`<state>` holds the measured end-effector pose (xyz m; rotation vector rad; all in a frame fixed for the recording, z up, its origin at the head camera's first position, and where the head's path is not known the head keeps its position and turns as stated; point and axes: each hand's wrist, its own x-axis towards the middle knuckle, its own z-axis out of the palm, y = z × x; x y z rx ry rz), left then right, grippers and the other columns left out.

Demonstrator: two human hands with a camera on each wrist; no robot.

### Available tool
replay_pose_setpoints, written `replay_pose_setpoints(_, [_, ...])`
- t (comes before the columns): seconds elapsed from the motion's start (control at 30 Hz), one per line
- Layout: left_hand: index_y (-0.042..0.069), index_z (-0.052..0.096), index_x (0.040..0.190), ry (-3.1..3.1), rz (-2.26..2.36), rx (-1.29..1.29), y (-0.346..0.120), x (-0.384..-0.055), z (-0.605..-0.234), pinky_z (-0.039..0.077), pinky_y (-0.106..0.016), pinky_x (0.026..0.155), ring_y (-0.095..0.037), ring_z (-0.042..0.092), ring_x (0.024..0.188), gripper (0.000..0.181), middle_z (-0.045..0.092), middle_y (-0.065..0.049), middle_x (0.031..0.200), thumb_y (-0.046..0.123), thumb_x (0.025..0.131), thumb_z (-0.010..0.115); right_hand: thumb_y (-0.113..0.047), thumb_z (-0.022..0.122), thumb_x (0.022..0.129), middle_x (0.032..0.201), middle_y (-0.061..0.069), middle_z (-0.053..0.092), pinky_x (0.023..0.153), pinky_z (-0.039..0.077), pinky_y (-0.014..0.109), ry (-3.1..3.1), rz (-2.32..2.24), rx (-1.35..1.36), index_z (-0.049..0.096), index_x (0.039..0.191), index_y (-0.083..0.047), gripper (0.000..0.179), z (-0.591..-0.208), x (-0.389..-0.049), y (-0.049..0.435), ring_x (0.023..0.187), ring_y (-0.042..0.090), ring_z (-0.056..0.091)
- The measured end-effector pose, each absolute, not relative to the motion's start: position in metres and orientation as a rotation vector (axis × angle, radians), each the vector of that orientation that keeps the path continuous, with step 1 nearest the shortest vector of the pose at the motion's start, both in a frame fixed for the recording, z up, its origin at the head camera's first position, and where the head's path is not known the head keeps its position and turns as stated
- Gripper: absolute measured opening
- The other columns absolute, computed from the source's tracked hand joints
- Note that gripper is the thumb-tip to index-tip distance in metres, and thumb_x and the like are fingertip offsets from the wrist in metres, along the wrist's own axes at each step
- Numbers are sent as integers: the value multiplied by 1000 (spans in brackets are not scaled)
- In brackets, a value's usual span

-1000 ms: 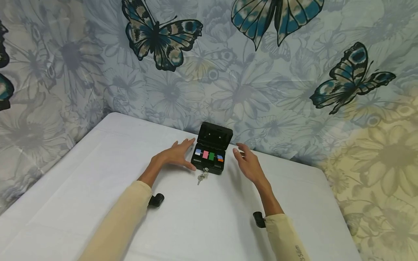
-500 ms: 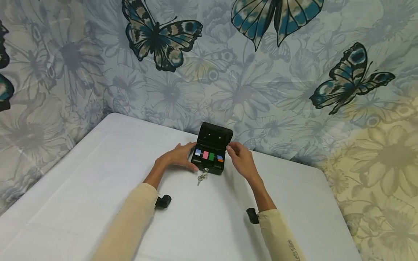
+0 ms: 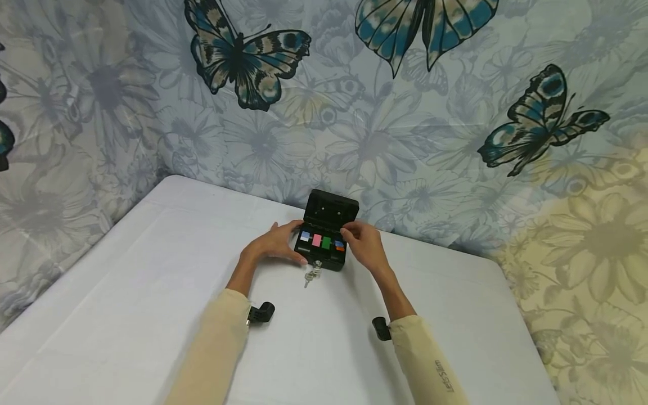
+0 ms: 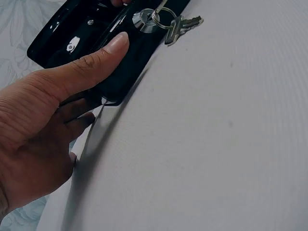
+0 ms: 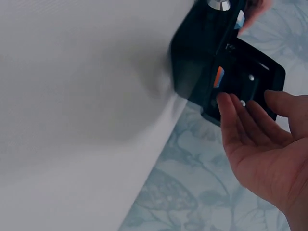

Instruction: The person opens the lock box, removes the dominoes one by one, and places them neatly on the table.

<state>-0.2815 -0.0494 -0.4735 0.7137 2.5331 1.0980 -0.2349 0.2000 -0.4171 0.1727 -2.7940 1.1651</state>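
Note:
A small black cash box stands near the table's back edge, its lid raised. Inside, in a row, lie blue-and-white, pink, green and blue-and-orange pieces. Keys hang on a ring from the lock at the front. My left hand holds the box's left end, thumb along the front and fingers behind, partly hidden. Above the right end, near the hinge, is my right hand; in the right wrist view its fingers are loosely bent, thumb apart, holding nothing.
White cloth covers the table. A wall hanging with butterflies and flowers rises right behind the back edge. A black wrist camera juts from the left sleeve, and another camera from the right.
My left hand has closed in on the box's left end. My right hand has moved left, from beside the box to over its right rear part. The box has stayed in place.

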Motion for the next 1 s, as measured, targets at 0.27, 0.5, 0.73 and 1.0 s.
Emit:
replay_pose_setpoints(0.27, [7,28,165,2503,1194,623,-55,-278,-477,2,-67,132,-48,7,163,113,31,-17,172,34,77,93,-6,64,102,107,28,77,85,67,38,-2752,1522,50,74,112,10,22,-414,-247,169,94,35,80])
replay_pose_setpoints(0.5, [9,29,165,2491,1225,599,-56,-277,-479,0,-66,133,-45,7,164,112,32,-16,172,34,76,94,-4,66,99,106,28,78,80,67,32,-2760,1625,-91,77,106,12,20,-415,-260,148,90,33,81])
replay_pose_setpoints(0.73, [8,29,165,2472,1242,623,-53,-277,-478,-6,-62,133,-36,16,164,112,32,-15,172,34,77,93,-4,69,97,102,25,79,81,67,33,-2783,1607,-151,79,103,10,18,-416,-264,143,86,30,81])
replay_pose_setpoints(1.0, [8,30,164,2476,1248,629,-52,-278,-480,-7,-61,133,-35,16,165,111,33,-15,171,34,77,93,-3,75,92,89,23,80,74,67,34,-2807,1531,-118,80,94,8,12,-420,-269,133,72,25,81])
